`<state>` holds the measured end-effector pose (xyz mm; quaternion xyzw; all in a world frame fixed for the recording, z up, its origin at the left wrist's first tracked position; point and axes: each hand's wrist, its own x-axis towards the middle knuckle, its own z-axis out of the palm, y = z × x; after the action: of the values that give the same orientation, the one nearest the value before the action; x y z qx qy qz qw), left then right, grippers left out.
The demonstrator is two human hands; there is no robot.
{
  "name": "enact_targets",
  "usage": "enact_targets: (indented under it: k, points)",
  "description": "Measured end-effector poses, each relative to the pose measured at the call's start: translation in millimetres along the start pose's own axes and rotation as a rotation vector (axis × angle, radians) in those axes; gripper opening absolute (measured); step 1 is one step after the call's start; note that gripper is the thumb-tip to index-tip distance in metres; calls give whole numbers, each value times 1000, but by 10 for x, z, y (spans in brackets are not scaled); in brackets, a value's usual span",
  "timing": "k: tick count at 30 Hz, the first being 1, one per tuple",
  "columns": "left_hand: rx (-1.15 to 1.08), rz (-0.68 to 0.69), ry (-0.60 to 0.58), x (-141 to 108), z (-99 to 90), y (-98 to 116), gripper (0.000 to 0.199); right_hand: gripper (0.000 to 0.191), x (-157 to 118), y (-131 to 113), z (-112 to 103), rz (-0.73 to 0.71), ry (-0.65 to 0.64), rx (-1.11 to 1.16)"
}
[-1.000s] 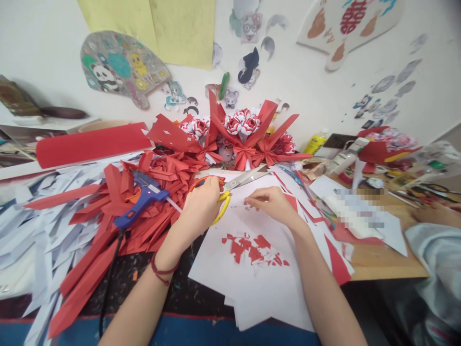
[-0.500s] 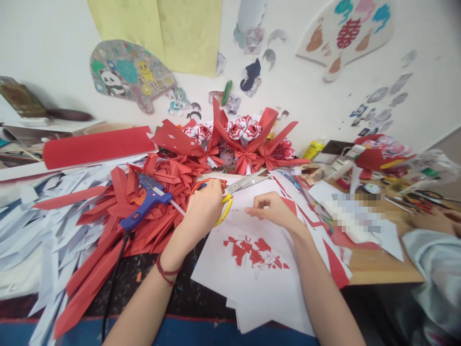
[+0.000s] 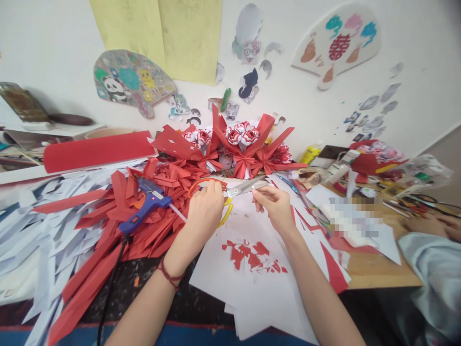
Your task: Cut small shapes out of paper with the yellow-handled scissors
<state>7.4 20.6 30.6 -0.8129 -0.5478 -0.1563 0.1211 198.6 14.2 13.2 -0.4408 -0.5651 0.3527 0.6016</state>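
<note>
My left hand is wrapped round scissors with orange and yellow handles, their blades pointing right. At the blade tips, the thumb and fingers of my right hand are pinched together; what they hold, if anything, is too small to make out. Beneath both hands lie white paper sheets with small red paper scraps on them. A blue glue gun rests on folded red paper strips left of my left hand.
White folded strips cover the left side, beside a red roll. Red and white paper flowers stand at the back. At the right are a yellow bottle, tools and another person's sleeve.
My right hand has moved slightly up and left to the blade tips, and its fingers have come together there. The scissors in my left hand have turned nearer to level. The view has shifted slightly.
</note>
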Motion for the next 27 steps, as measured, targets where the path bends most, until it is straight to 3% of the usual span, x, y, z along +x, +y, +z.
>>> enact_targets:
  k: [11, 18, 21, 24, 27]
  points:
    - [58, -64, 70, 10, 15, 21, 21, 18, -11, -7, -1, -18, 18, -13]
    - [-12, -212, 45, 17, 1, -46, 17, 25, 142, -96, -134, -14, 61, -68]
    - [-38, -249, 41, 21, -18, -85, 16, 29, 262, -243, -402, 114, -158, -359]
    - [-52, -266, 41, 21, -27, -98, 18, 27, 333, -331, -750, 175, -292, -668]
    - [-79, -251, 37, 18, -21, -88, 21, 25, 350, -298, -1031, 357, -593, -781]
